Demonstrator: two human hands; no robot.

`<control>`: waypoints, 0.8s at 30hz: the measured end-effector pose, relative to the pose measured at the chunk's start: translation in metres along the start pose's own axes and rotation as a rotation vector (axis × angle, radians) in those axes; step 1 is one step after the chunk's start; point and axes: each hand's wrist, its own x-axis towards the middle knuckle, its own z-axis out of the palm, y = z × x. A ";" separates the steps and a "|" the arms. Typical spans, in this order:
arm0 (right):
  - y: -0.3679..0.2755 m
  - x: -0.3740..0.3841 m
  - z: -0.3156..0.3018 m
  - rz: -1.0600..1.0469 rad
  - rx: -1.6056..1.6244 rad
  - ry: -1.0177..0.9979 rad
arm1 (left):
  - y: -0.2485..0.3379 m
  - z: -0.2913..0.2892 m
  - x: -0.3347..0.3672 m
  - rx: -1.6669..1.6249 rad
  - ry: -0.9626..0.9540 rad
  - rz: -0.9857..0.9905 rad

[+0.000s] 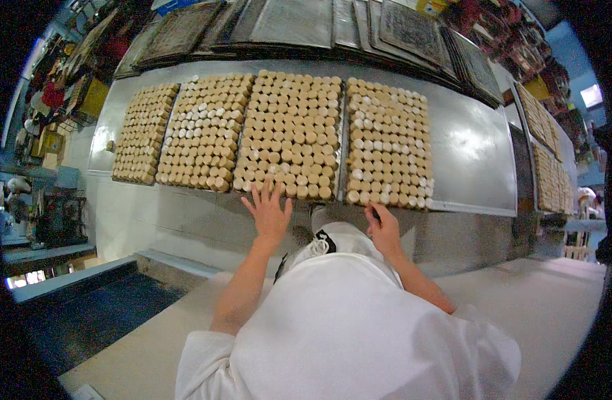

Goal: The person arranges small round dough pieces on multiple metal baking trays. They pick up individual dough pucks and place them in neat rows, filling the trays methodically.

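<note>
Left hand [270, 217]: reaches forward to the near edge of the third block from the left, fingers spread apart, their tips overlapping the front row; whether they press on it I cannot tell.
Right hand [384, 232]: at the near edge of the rightmost block, fingers bent; whether they are together or hold anything I cannot tell.
Third block [292, 127]: tan round pieces packed in close rows, in front of the person.
Rightmost block [389, 137]: similar pieces, many of them whiter, beside the third with a narrow dark gap between.
Second block [204, 130]: just left of the third, with whiter pieces scattered through it.
Leftmost block [142, 133]: more tan pieces, near the bench's left end.
Bench [472, 157]: shiny metal, carrying all four blocks along its near side.
Back of bench: flat, dark-edged trays [292, 23] lie overlapping in a long row.
Far right: further pale pieces [551, 177] on another surface.
Clothing: a white short-sleeved top [346, 320] fills the lower middle.
</note>
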 end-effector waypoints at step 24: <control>0.017 0.081 -0.018 -0.369 -0.248 -0.018 | 0.165 0.060 -0.015 0.084 -0.202 0.459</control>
